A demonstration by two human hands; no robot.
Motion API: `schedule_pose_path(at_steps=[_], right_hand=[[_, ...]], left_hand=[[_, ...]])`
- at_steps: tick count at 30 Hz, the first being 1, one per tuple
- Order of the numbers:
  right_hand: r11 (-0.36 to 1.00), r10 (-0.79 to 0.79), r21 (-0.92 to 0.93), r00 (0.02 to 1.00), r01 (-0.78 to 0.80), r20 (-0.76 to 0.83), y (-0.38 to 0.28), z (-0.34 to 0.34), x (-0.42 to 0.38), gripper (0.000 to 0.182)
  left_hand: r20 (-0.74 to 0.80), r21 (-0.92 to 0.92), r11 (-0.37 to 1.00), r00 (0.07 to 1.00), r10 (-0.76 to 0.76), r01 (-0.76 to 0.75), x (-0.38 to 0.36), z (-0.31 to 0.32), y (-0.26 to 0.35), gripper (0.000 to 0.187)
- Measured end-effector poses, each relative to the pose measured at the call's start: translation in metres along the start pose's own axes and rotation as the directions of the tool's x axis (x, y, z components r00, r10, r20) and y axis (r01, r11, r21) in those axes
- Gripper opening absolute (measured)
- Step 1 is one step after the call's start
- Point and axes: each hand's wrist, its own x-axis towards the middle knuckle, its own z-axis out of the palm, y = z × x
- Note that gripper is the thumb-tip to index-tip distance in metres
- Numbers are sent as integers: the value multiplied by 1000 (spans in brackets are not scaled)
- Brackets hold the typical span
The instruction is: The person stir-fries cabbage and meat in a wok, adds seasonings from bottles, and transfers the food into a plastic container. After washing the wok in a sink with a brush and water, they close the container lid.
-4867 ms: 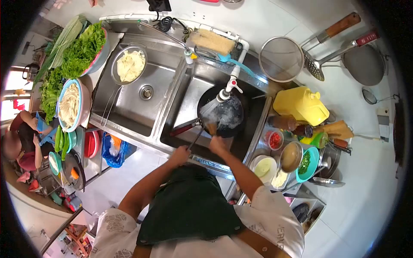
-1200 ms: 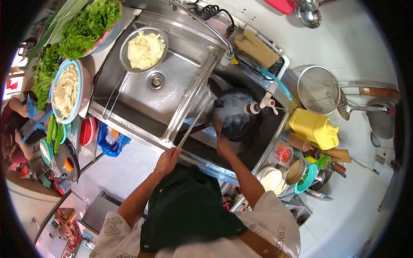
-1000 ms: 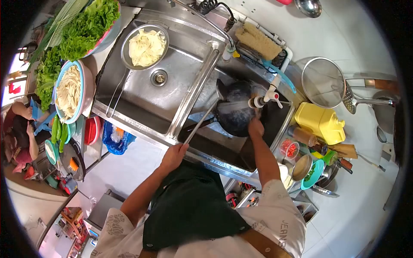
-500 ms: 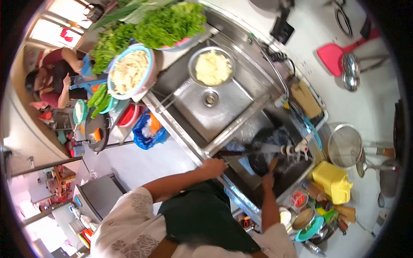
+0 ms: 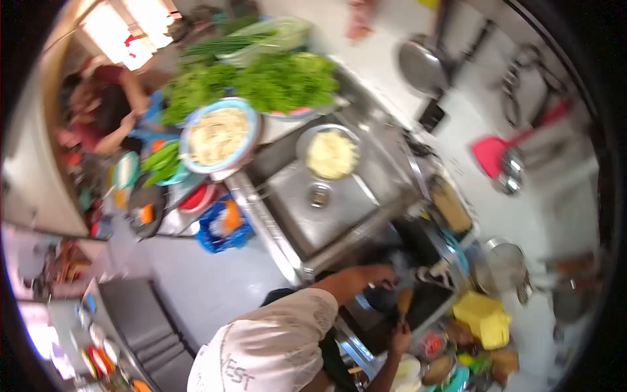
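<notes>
My left hand (image 5: 386, 277) reaches over the lower sink basin, beside the running tap; its fingers are smeared by motion. Just below it sits a dark wok (image 5: 380, 298), partly hidden by my forearm. My right hand (image 5: 401, 338) is closed around the end of a flat brown wooden tool (image 5: 405, 302), which points up into the basin at the wok's right side. The white tap (image 5: 439, 273) is to the right of my left hand, over the dark, wet sink basin (image 5: 428, 300).
A metal bowl of pale yellow food (image 5: 332, 155) stands in the other sink basin (image 5: 294, 219). Left of it are a tub of pale strips (image 5: 221, 136) and leafy greens (image 5: 285, 81). A yellow jug (image 5: 482, 319) is at the right. Another person (image 5: 104, 108) works at far left.
My left hand has left the wok's handle and moved right, over the basin near the tap. My right hand still holds the wooden tool. The view has shifted and my body leans further in.
</notes>
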Motion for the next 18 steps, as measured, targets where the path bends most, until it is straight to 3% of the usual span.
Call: schedule_pose_path(at_steps=[1,2,3,4,5,6,7,8,9,10,12,13,15,16,18], right_hand=[[997,32,-68,998,-36,-60,15,-16,-6,28],[999,-43,-21,989,41,-143,-2,-33,-18,24],[992,-119,15,967,126,-223,-46,-46,-26,20],[991,-136,-46,945,129,-296,-78,-64,-33,20],[986,-159,-106,921,129,-356,-101,-81,-33,21],[994,-93,18,920,107,-381,-105,-92,-26,25],[985,-35,143,916,100,-400,-109,-104,-17,30],[934,3,323,900,153,-436,-134,-118,-12,33],[847,35,484,884,222,-466,-169,-132,-9,37],[817,10,495,850,297,-527,-199,-148,-5,37],[784,7,510,817,353,-577,-251,-190,4,36],[778,28,530,824,338,-566,-275,-208,9,34],[762,-163,464,827,452,-538,-307,-243,30,32],[724,-163,486,806,489,-569,-329,-253,42,32],[664,-229,481,769,572,-597,-366,-276,72,32]], left_hand=[[-90,2,1000,996,-22,22,3,-1,3,16],[-32,46,999,999,0,1,14,8,-20,31],[97,-272,892,932,-349,362,19,36,-59,29],[212,-506,568,732,-648,649,23,64,-99,27],[435,-430,250,442,-785,867,26,40,-94,26],[372,-247,493,551,-747,834,12,52,-110,26],[290,-172,437,470,-834,883,-10,61,-125,28],[207,184,583,548,-810,792,-9,9,-34,32],[-19,-5,795,794,-607,607,-73,42,-94,35],[367,555,473,309,-878,684,-58,-1,-39,43],[270,509,468,383,-884,722,-143,14,-80,54],[449,684,422,113,-886,594,-117,-26,-10,59],[313,664,306,118,-942,683,-116,-35,39,53],[253,616,253,117,-960,746,-119,-32,46,51],[183,379,143,77,-980,914,-127,-22,32,49]])
